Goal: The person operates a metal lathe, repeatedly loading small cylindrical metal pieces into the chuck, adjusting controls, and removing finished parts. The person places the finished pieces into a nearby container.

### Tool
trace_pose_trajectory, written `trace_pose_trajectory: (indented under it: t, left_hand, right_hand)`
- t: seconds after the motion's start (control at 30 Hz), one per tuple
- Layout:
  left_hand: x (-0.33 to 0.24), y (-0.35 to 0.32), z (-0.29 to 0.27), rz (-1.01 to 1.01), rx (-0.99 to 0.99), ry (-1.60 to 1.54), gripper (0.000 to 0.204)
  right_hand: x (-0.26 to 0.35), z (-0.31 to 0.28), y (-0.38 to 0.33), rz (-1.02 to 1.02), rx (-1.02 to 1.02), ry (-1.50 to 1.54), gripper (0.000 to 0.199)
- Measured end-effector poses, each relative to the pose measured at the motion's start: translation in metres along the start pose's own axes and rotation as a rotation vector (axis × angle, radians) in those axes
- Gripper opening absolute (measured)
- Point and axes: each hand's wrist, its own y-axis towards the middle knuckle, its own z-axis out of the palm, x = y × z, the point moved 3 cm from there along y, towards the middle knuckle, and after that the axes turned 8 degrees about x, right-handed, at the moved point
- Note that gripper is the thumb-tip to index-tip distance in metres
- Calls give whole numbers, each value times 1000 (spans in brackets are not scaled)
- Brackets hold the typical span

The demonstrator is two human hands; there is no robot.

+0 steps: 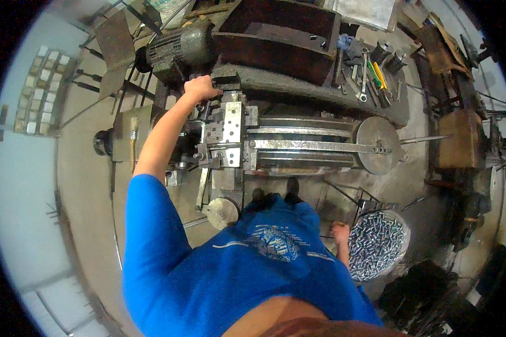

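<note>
My left arm reaches forward to the far left end of a metal machine (232, 126). There my left hand (201, 89) is closed at a dark block, and whatever its fingers grip is hidden under them. A perforated steel plate (233, 123) lies just on the near side of that hand. Low at my right side, my right hand (339, 230) has its fingers curled; what they hold, if anything, is too small to make out. Beside it stands a round basin (406, 238) full of short, shiny metal cylinders (376, 247).
Behind the machine are an electric motor (180, 49) and a dark metal trough (272, 48) with a few small pieces inside. Wrenches (364, 78) and other tools lie at the back right. A round metal disc (378, 146) joins a long bar (315, 146). A brush (134, 137) rests at left.
</note>
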Motion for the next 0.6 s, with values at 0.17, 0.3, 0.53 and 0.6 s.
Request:
trace_pose_trajectory:
  t: [0.17,0.3,0.53,0.6]
  left_hand:
    - [0,2,2,-32,-40,17,44]
    - [6,19,13,10,-65,-34,43]
    - [11,25,18,100,-49,-319,38]
    - [16,19,18,111,6,-480,35]
  right_hand:
    - [32,36,2,-228,6,-461,9]
    - [34,35,7,-283,73,-585,13]
    - [-13,-7,33,-158,76,-628,10]
    - [5,13,18,-315,150,-819,9]
